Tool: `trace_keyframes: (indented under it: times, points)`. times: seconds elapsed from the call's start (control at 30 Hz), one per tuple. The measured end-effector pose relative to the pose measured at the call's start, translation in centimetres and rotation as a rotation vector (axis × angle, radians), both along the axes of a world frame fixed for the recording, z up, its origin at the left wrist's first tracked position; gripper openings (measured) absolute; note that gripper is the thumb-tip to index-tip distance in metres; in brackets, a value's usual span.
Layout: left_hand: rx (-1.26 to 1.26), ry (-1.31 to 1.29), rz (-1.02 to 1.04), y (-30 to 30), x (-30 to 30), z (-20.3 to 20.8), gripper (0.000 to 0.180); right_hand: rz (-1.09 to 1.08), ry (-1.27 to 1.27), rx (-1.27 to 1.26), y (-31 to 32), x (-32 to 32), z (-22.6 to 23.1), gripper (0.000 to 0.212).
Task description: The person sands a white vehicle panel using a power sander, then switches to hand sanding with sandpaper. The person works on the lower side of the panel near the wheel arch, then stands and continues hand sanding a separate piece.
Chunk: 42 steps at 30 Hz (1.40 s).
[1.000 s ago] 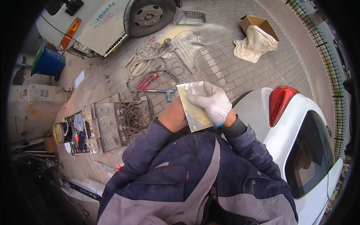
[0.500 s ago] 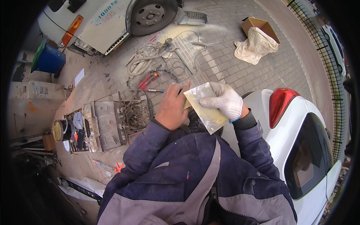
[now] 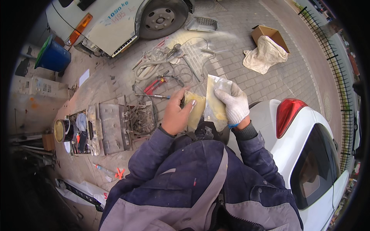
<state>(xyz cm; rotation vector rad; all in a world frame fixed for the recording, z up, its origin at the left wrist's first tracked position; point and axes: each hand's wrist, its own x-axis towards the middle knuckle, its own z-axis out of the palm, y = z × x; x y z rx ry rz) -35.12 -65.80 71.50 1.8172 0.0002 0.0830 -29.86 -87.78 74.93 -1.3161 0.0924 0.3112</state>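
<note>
My bare left hand [image 3: 176,116] grips a flat yellow putty plate [image 3: 197,107], its thumb across the face and the fingers mostly hidden behind. A pale streak marks the thumb tip. In my right hand [image 3: 236,106], which wears a white knit glove, a thin silvery putty spreader [image 3: 214,109] stands roughly upright. Yellow putty is smeared over its face. Plate and spreader are side by side in front of my body, with a narrow gap near their upper parts.
A white car [image 3: 266,115] stands close on my right. Ahead are a truck wheel [image 3: 158,19], tangled hoses [image 3: 152,65] and a cardboard box [image 3: 275,36] with a cloth [image 3: 266,56]. Left lie an opened metal case [image 3: 111,129], a can [image 3: 61,131] and a caulking gun [image 3: 119,174].
My hands have moved apart. The spreader has swung from slanting across to nearly upright, and the yellow plate, mostly hidden before, now shows in my left hand.
</note>
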Motion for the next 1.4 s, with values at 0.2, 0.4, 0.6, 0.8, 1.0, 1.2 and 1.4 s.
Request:
trace_keyframes:
  times: [0.2, 0.4, 0.6, 0.8, 1.0, 1.2, 1.4]
  points:
    - [-0.576, 0.224, 0.014, -0.4, -0.5, -0.5, 0.025, -0.046, -0.019, 0.025, 0.7, -0.3, -0.3, 0.036]
    - [-0.665, 0.214, -0.05, -1.0, -0.6, 0.0, 0.025, -0.04, -0.012, 0.021, 0.9, -0.6, -0.3, 0.033]
    - [-0.428, 0.141, -0.117, -2.3, -0.9, 1.1, 0.028, -0.03, -0.033, -0.031, 1.3, -1.0, 0.4, 0.035]
    - [-0.045, -0.03, -0.258, -1.6, -0.5, 2.2, 0.032, -0.007, -0.067, -0.15, 1.4, -1.4, 0.9, 0.039]
    - [-0.116, 0.047, -0.331, -1.2, -0.8, 2.4, 0.044, 0.183, -0.059, -0.199, 1.8, -2.4, 1.3, 0.036]
    - [-0.234, -0.016, -0.304, -1.4, -0.6, 1.6, 0.069, 0.09, -0.079, -0.124, 1.4, -1.8, 2.1, 0.029]
    - [-0.463, 0.056, -0.344, -2.3, -0.5, 2.2, 0.082, 0.116, -0.134, -0.267, 1.8, -2.6, 2.5, 0.032]
